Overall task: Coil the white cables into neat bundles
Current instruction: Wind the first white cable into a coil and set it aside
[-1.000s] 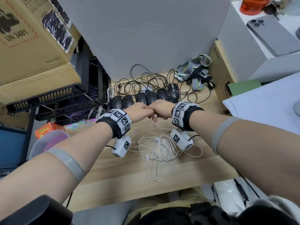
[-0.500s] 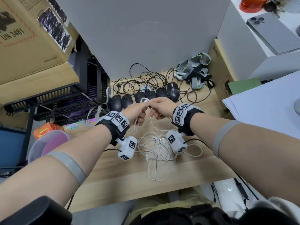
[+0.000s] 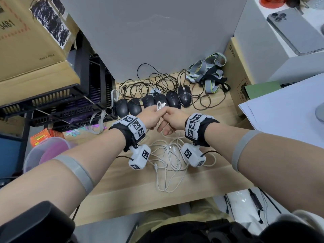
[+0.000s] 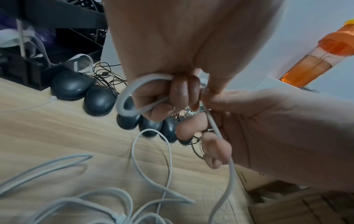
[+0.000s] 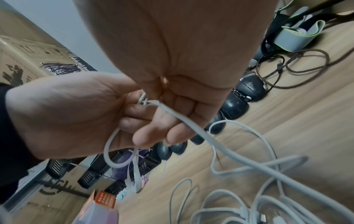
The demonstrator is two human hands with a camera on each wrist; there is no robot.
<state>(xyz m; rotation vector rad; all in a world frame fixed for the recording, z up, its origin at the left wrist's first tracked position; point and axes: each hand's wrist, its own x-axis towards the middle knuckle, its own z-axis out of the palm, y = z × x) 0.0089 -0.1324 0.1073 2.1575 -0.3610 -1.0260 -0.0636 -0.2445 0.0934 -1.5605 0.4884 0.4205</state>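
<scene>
White cable [image 3: 160, 106] loop in both hands [image 3: 152, 116], above wooden desk [image 3: 133, 186]

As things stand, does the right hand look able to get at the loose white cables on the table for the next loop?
Probably yes. The right hand already grips the white cable that trails down to the loose white cables on the table right beneath both wrists, and nothing lies over them. The left hand holds the small loop.

The head camera looks down from high up at the light wooden surface [image 3: 122, 188]. Each wrist camera sits low and very close behind its own hand, looking forward. All three see the row of black computer mice [image 3: 152, 102] [image 4: 99, 100] [image 5: 235, 104].
</scene>
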